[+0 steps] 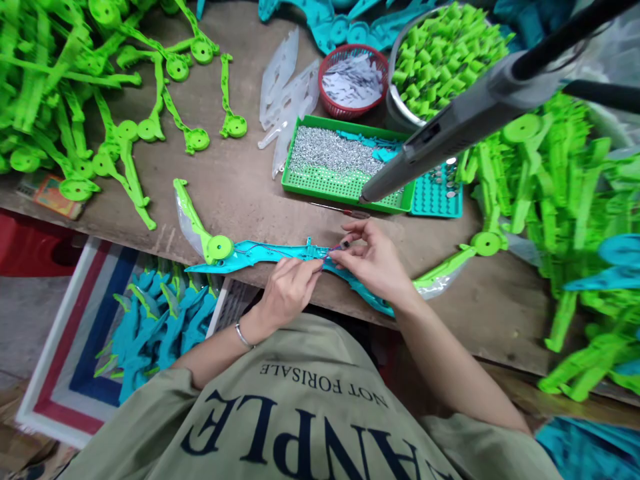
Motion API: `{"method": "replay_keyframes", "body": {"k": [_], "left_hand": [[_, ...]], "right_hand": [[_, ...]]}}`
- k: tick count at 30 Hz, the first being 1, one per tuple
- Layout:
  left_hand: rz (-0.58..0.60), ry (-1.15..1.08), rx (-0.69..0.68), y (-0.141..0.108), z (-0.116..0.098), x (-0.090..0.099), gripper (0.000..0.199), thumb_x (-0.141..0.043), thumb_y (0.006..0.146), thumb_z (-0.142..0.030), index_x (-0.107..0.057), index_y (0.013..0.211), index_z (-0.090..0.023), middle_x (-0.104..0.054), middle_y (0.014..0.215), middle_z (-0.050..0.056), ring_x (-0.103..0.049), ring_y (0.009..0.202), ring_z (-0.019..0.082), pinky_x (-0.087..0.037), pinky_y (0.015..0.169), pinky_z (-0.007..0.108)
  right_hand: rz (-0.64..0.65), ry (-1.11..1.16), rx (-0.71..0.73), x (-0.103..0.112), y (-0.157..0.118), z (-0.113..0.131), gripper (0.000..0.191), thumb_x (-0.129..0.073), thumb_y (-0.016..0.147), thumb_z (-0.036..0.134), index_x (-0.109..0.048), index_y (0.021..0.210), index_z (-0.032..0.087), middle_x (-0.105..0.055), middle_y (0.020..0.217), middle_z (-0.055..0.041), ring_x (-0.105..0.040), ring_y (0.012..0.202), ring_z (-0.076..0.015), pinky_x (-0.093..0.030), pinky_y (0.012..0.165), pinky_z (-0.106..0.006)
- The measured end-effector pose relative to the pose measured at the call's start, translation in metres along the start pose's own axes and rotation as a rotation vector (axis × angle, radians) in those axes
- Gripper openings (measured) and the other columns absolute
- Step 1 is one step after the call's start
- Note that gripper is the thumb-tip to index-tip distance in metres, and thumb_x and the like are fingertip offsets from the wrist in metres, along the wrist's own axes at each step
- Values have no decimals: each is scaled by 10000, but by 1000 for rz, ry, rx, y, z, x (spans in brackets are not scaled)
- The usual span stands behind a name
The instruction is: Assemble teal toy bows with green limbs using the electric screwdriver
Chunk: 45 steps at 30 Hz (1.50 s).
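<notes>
A long blue plastic bow-shaped piece (255, 254) lies along the table's near edge, with a green arm (219, 247) at its left end and another green arm (445, 267) by its right side. Thin dark wires run in it. My left hand (291, 287) rests at its middle, fingers pinched on the thin wires. From the right, my right hand (367, 257) pinches the wires too, close to the left fingertips. The exact grip is small and partly hidden by the fingers.
A green tray (325, 175) of small screws stands behind the hands, near a red basket (353, 110) of pale pieces and a metal bowl (400, 107) of green parts. A grey pole (450, 127) slants in from the upper right. Green parts (37, 73) are heaped left and right.
</notes>
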<state>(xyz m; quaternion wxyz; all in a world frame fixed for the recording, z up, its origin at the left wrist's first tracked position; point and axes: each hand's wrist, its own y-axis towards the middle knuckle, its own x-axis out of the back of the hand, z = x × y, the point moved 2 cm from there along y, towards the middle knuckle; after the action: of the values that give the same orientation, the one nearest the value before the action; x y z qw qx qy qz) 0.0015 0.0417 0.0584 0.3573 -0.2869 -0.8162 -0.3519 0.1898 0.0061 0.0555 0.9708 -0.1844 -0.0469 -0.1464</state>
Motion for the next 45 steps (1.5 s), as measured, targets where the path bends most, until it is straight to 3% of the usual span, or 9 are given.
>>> {"method": "replay_keyframes", "body": {"k": [7,13,19,23,26,29,33,40,45], "left_hand": [[-80,-56,-4,-2,-2,-7,271,-554,1036,-191,-517,1303,-163,-791,920,46,-768,844,195,-574,771,359],[-122,-125,-29,-1,0,-7,249,-604,1003,-155,-531,1240,-169,-784,903,40,-765,830,189,-572,756,340],[-99,-229,35,5,2,-1,303,-637,992,-247,-495,1251,-179,-742,959,50,-744,884,179,-591,811,317],[7,-297,130,15,9,1,472,-545,956,-117,-394,1397,-189,-695,1218,123,-700,1096,230,-567,957,410],[55,-340,122,16,12,1,571,-579,907,-90,-363,1428,-178,-692,1185,119,-703,1054,226,-572,918,387],[6,-289,125,11,12,0,501,-620,920,-113,-416,1375,-169,-719,1020,70,-715,930,206,-565,853,354],[-40,-212,112,3,8,-6,411,-640,955,-170,-461,1324,-192,-757,881,19,-736,932,218,-529,865,372],[-123,-257,99,1,5,-20,318,-616,991,-212,-467,1271,-194,-768,836,-13,-734,771,171,-506,817,343],[-139,-264,112,5,7,-14,297,-635,962,-222,-487,1219,-203,-743,911,18,-707,865,190,-510,835,348]], "right_hand": [[-21,-139,61,-11,-15,1,656,-718,782,298,-346,1321,257,-572,1121,-56,-653,600,-115,-555,499,-267],[2,-119,100,-14,-15,-1,763,-660,769,193,-299,1436,266,-527,1265,-128,-663,659,-125,-557,503,-267],[9,-166,94,-13,-14,-4,800,-621,757,174,-284,1479,240,-502,1301,-146,-661,657,-114,-567,526,-268],[-11,-190,108,-12,-12,-2,779,-639,765,184,-316,1470,256,-511,1293,-128,-660,654,-111,-582,558,-284],[-27,-134,88,-12,-12,-2,774,-683,764,207,-332,1449,290,-528,1287,-118,-661,650,-122,-583,547,-294],[-30,-76,60,-12,-12,-3,783,-732,749,245,-341,1426,299,-539,1275,-111,-659,638,-126,-583,524,-296],[-30,-40,48,-13,-12,-4,785,-762,734,272,-350,1401,303,-537,1269,-102,-664,636,-126,-597,519,-295],[-33,-123,119,-13,-10,-8,771,-678,741,174,-345,1429,283,-533,1290,-122,-650,619,-102,-581,513,-263],[6,-205,186,-12,-9,-8,773,-635,749,143,-345,1453,281,-516,1323,-133,-643,628,-85,-534,490,-225]]}}
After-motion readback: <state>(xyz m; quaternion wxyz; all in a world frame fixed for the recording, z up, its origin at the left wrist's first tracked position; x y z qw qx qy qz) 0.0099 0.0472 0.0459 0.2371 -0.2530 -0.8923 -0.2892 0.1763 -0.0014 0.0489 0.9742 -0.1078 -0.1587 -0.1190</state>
